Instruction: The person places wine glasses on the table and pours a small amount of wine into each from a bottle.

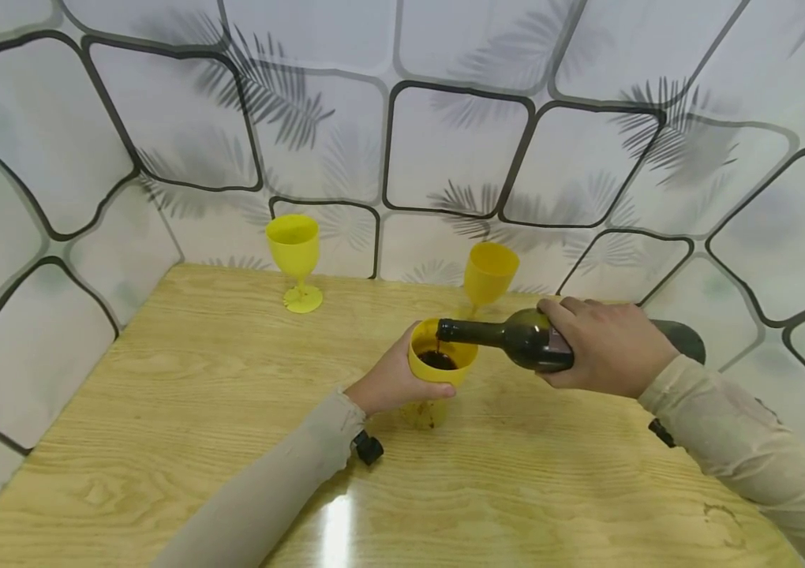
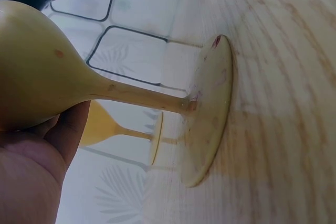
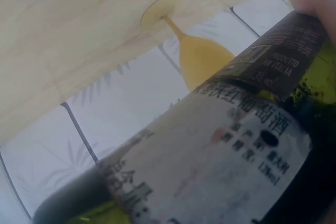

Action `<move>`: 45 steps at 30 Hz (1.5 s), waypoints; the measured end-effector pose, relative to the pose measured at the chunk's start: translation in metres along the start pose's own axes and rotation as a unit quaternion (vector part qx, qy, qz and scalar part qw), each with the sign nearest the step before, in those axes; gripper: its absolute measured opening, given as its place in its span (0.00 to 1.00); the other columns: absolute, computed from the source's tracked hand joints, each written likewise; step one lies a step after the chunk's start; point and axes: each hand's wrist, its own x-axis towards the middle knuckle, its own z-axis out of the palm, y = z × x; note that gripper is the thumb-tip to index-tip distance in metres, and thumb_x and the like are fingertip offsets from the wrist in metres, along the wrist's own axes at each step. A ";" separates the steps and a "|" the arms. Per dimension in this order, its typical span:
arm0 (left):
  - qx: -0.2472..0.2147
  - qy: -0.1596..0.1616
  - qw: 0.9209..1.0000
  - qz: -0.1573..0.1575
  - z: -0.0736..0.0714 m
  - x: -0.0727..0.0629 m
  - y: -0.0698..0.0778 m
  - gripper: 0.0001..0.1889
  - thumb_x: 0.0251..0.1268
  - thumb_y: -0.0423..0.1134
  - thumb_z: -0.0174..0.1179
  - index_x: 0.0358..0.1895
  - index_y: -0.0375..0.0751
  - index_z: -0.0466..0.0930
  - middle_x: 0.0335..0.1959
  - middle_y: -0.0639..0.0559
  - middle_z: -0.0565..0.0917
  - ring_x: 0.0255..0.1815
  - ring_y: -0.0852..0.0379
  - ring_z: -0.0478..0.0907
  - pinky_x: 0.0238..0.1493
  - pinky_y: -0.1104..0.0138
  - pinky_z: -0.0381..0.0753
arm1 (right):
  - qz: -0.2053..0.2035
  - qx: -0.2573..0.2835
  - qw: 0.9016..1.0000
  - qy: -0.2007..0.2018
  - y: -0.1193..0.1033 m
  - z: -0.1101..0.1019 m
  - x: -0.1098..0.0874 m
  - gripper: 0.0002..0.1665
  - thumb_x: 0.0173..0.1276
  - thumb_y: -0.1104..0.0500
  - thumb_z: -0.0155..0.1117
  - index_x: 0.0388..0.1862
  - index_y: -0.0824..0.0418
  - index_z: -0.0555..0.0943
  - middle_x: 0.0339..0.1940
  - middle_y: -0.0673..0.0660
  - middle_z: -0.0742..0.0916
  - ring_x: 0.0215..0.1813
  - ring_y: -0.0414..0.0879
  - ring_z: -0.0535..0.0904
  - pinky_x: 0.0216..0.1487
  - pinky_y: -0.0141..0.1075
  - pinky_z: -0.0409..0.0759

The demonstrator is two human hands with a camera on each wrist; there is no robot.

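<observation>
My left hand [image 1: 402, 376] grips the bowl of a yellow goblet [image 1: 443, 375], whose foot stands on the table in the left wrist view. Dark red liquid [image 1: 438, 360] lies inside the bowl. Tilted nearly level, a dark green wine bottle [image 1: 533, 339] is held by my right hand [image 1: 604, 347] around its body. Its mouth is over the goblet's rim, and a thin dark stream runs from it into the bowl. Printed labels [image 3: 210, 150] on the bottle show in the right wrist view. The left wrist view shows the goblet's stem [image 2: 144, 96] and round foot [image 2: 210, 114].
Behind the held goblet stands an orange-yellow goblet [image 1: 490, 273]. A brighter yellow goblet [image 1: 293, 246] is at the back left of the wooden table [image 1: 182, 394]. Patterned white walls [image 1: 455, 150] enclose the table's back and sides.
</observation>
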 end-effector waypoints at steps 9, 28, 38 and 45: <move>0.009 0.003 1.000 0.000 0.000 -0.001 0.001 0.44 0.55 0.37 0.79 0.72 0.55 0.61 0.63 0.52 0.77 0.60 0.52 0.77 0.64 0.57 0.78 | 0.017 0.014 1.000 0.008 -0.007 0.003 -0.001 0.46 0.43 0.31 0.80 0.53 0.56 0.76 0.28 0.49 0.82 0.24 0.41 0.75 0.17 0.40 0.72; 0.029 0.014 0.999 0.009 -0.001 0.002 -0.001 0.43 0.54 0.37 0.79 0.71 0.53 0.62 0.62 0.53 0.76 0.60 0.53 0.76 0.64 0.56 0.76 | 0.079 0.123 0.986 0.076 -0.019 0.038 0.003 0.45 0.44 0.35 0.82 0.56 0.55 0.76 0.33 0.48 0.86 0.29 0.42 0.81 0.22 0.44 0.79; 0.017 0.014 1.000 -0.002 -0.001 0.001 -0.001 0.43 0.55 0.35 0.79 0.71 0.53 0.63 0.63 0.52 0.75 0.62 0.53 0.75 0.66 0.54 0.75 | 0.151 0.242 0.940 0.184 -0.020 0.067 -0.007 0.50 0.44 0.47 0.87 0.64 0.61 0.75 0.41 0.60 0.90 0.34 0.54 0.87 0.33 0.52 0.83; 0.018 0.015 1.000 -0.008 0.000 0.001 -0.001 0.43 0.54 0.36 0.79 0.71 0.53 0.63 0.63 0.52 0.75 0.61 0.52 0.75 0.65 0.54 0.75 | 0.215 0.344 0.874 0.266 -0.019 0.088 -0.016 0.50 0.43 0.62 0.86 0.68 0.63 0.74 0.48 0.64 0.89 0.44 0.49 0.85 0.45 0.40 0.80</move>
